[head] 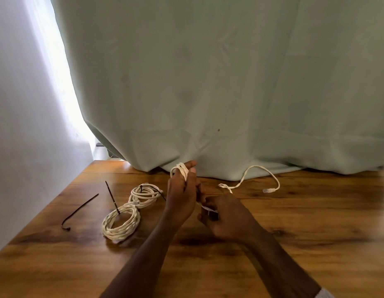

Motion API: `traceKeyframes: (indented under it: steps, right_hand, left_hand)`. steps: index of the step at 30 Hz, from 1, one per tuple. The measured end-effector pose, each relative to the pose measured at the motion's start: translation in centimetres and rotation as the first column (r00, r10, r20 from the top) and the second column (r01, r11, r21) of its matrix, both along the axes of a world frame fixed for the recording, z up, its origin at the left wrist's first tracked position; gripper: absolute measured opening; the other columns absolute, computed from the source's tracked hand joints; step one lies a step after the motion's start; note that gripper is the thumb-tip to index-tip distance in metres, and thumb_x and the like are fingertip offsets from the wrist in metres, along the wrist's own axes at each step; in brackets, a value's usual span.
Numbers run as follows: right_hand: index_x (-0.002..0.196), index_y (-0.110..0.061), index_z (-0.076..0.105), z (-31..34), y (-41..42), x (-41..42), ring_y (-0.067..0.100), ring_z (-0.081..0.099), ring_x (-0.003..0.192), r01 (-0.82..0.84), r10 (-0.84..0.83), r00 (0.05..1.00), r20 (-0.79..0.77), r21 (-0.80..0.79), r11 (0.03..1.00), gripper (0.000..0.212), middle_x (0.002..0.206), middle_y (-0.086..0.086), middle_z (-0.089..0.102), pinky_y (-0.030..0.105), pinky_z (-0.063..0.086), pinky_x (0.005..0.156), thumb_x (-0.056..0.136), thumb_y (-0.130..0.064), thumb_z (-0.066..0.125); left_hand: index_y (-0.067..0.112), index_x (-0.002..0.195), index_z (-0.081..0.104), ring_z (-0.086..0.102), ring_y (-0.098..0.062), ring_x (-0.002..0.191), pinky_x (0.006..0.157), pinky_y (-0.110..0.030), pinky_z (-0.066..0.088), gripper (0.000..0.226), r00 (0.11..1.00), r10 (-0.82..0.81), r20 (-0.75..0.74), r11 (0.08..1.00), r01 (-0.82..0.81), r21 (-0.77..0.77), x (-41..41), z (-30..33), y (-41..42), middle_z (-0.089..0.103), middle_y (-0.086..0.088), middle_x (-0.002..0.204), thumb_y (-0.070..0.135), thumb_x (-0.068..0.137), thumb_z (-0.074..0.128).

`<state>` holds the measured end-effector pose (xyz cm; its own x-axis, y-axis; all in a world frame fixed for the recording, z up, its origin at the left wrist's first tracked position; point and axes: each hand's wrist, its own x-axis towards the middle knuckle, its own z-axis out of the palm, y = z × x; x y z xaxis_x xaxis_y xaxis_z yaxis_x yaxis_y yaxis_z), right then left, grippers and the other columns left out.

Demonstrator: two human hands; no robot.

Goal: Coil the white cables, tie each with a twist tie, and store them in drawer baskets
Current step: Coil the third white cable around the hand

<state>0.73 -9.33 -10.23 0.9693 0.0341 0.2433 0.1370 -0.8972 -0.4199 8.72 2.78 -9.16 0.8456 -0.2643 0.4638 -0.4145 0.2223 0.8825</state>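
My left hand (182, 194) stands upright over the wooden table (294, 244), with loops of a white cable (180, 169) wound around its fingers. My right hand (226, 218) sits just right of it, pinching the same cable's strand. The loose end of that cable (251, 177) arcs to the right and ends in a plug (268, 190) on the table. Two coiled white cables lie to the left: the near coil (120, 224) and the far coil (145, 195), each with a dark twist tie on it.
A spare dark twist tie (78, 211) lies on the table at the left. A pale green curtain (208, 82) hangs down to the table's far edge. A white wall (25, 125) borders the table on the left.
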Motion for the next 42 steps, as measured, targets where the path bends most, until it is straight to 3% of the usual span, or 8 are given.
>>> traceKeyframes:
  steps: [4,12,24,27,30,32,37,42]
  right_hand:
    - [0.062,-0.037,0.053,0.4,-1.1,-0.3,0.006,0.053,0.058,-0.014,0.027,0.978,0.208,-0.065,0.998,0.022,0.058,-0.02,0.053,0.018,0.037,0.058,0.079,-0.036,0.067]
    - [0.089,-0.029,0.074,1.0,-2.9,-0.7,-0.011,0.051,0.069,-0.096,0.121,0.879,0.461,-0.078,0.992,0.013,0.082,-0.019,0.068,0.002,0.034,0.069,0.085,-0.041,0.07]
    - [0.111,-0.019,0.072,0.6,-4.3,-0.3,0.004,0.066,0.09,-0.14,0.056,0.895,0.443,0.158,0.978,0.021,0.1,-0.013,0.07,0.021,0.051,0.077,0.105,-0.026,0.053]
    - [0.111,-0.017,0.071,0.3,-2.9,-0.2,0.008,0.066,0.076,-0.214,0.065,0.948,0.31,0.477,0.852,0.025,0.092,-0.004,0.072,0.026,0.05,0.068,0.106,-0.029,0.049]
    - [0.111,-0.015,0.071,-0.1,-1.3,0.0,0.028,0.048,0.057,-0.182,0.06,0.982,0.177,0.84,0.511,0.041,0.073,0.026,0.058,0.043,0.038,0.053,0.1,-0.05,0.052]
    - [0.113,-0.018,0.069,-0.3,-0.7,0.0,0.017,0.04,0.049,-0.167,0.083,0.986,0.145,0.888,0.428,0.045,0.066,0.014,0.054,0.033,0.03,0.046,0.098,-0.056,0.051]
    - [0.124,-0.032,0.065,-0.1,-0.4,0.3,0.015,0.038,0.049,-0.189,0.154,0.98,0.123,0.81,0.555,0.04,0.08,0.009,0.064,0.023,0.029,0.043,0.091,-0.054,0.064]
    - [0.119,-0.028,0.065,-0.4,-0.5,0.5,0.008,0.043,0.047,-0.142,0.078,0.99,0.119,0.808,0.572,0.019,0.073,0.004,0.062,0.023,0.03,0.044,0.101,-0.027,0.06]
  left_hand:
    - [0.007,0.112,0.059,0.055,-0.02,0.051,0.046,-0.033,0.049,0.017,0.991,0.116,0.073,0.992,-0.119,0.03,0.7,-1.1,0.0,0.055,0.001,0.056,0.008,0.105,0.044]
    - [0.009,0.074,0.057,0.048,-0.016,0.047,0.046,-0.033,0.035,0.038,0.987,-0.156,-0.04,0.895,0.159,0.416,1.0,-2.3,0.3,0.053,-0.004,0.058,0.028,0.105,0.048]
    - [0.006,0.084,0.061,0.027,-0.007,0.027,0.036,-0.02,0.02,0.069,0.432,-0.737,-0.519,0.521,0.853,-0.03,0.2,-0.6,1.4,0.036,0.002,0.042,0.058,0.102,0.02]
    - [0.006,0.084,0.058,0.029,-0.005,0.026,0.034,-0.017,0.022,0.063,0.29,-0.818,-0.497,0.434,0.878,-0.202,0.4,-0.5,1.6,0.034,0.005,0.04,0.059,0.101,0.027]
    - [0.008,0.08,0.059,0.028,-0.006,0.024,0.034,-0.015,0.026,0.059,0.208,-0.893,-0.4,0.367,0.851,-0.376,0.8,-0.3,2.0,0.028,0.005,0.038,0.058,0.098,0.033]
    - [0.009,0.078,0.06,0.023,-0.01,0.025,0.034,-0.014,0.026,0.061,0.178,-0.923,-0.34,0.324,0.836,-0.442,0.8,-0.2,2.1,0.025,0.003,0.039,0.058,0.098,0.031]
    - [0.009,0.073,0.057,0.031,-0.006,0.023,0.032,-0.016,0.024,0.059,0.257,-0.918,-0.303,0.381,0.786,-0.487,1.1,-0.6,2.3,0.037,0.004,0.036,0.064,0.092,0.049]
    - [0.011,0.069,0.055,0.035,-0.005,0.024,0.036,-0.019,0.024,0.041,0.544,-0.733,-0.408,0.675,0.654,-0.341,0.7,-1.2,2.1,0.034,0.005,0.036,0.044,0.091,0.059]
